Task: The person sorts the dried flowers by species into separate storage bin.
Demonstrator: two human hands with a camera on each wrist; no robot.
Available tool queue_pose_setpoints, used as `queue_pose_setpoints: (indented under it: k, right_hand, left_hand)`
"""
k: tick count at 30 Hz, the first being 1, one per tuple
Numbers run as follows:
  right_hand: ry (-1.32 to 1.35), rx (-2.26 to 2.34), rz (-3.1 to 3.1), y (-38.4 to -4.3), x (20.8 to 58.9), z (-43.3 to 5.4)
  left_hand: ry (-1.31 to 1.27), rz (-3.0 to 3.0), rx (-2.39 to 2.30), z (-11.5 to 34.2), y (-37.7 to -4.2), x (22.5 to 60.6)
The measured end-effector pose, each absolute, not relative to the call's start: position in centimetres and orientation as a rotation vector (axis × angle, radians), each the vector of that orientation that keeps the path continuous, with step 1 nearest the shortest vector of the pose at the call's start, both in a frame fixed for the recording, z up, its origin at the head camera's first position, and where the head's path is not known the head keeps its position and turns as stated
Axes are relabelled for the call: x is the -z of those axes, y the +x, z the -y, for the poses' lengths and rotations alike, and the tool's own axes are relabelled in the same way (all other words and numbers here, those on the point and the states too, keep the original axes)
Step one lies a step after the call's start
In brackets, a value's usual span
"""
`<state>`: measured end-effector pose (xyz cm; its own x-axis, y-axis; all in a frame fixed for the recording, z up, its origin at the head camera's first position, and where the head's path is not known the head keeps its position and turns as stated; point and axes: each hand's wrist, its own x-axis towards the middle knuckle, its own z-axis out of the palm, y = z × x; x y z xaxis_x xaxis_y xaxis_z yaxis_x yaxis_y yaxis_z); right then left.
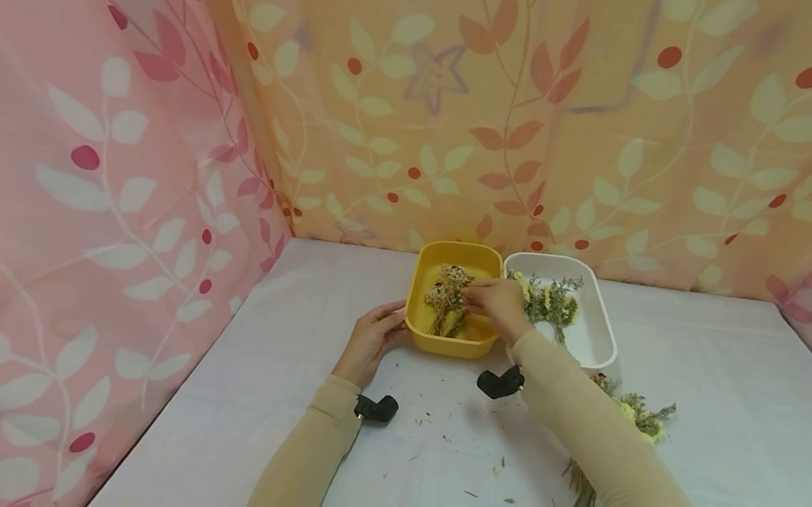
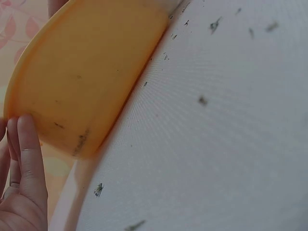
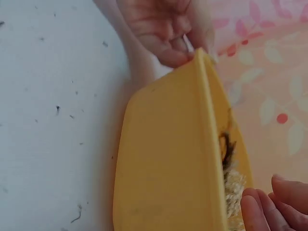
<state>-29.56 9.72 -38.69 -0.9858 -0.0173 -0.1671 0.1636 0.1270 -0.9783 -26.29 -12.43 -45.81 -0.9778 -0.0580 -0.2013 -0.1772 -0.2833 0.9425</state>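
Note:
Dried flowers (image 1: pixel 448 288) with pale, tan heads and thin stems lie in a yellow plastic box (image 1: pixel 456 349). My left hand (image 1: pixel 370 337) is at the box's left side; in the left wrist view its straight fingers (image 2: pixel 30 144) touch the outer wall just below the rim. Over the box's right half reaches my right hand (image 1: pixel 495 299), its fingertips right at the flower heads. From the right wrist view, thumb and fingers (image 3: pixel 255 209) of that hand stand slightly apart beside the pale heads (image 3: pixel 234 190), with nothing visible between them.
Against the yellow box's right side stands a white box (image 1: pixel 599 326) holding greenish and yellow dried flowers (image 1: pixel 551 303). More dried stems (image 1: pixel 583 494) and yellow blooms (image 1: pixel 645 415) lie partly under my right forearm. Plant crumbs (image 1: pixel 470 494) dot the white cloth. Patterned curtains (image 1: pixel 386 126) hang behind.

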Motion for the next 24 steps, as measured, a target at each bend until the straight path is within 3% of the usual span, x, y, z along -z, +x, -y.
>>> queue_pose_setpoints:
  k: [24]
  right_hand:
    - [-0.012,1.798,-2.236,-19.5,37.2,-18.5]
  left_hand:
    - [-0.258,-1.822,-2.449,12.4,-26.2,45.9]
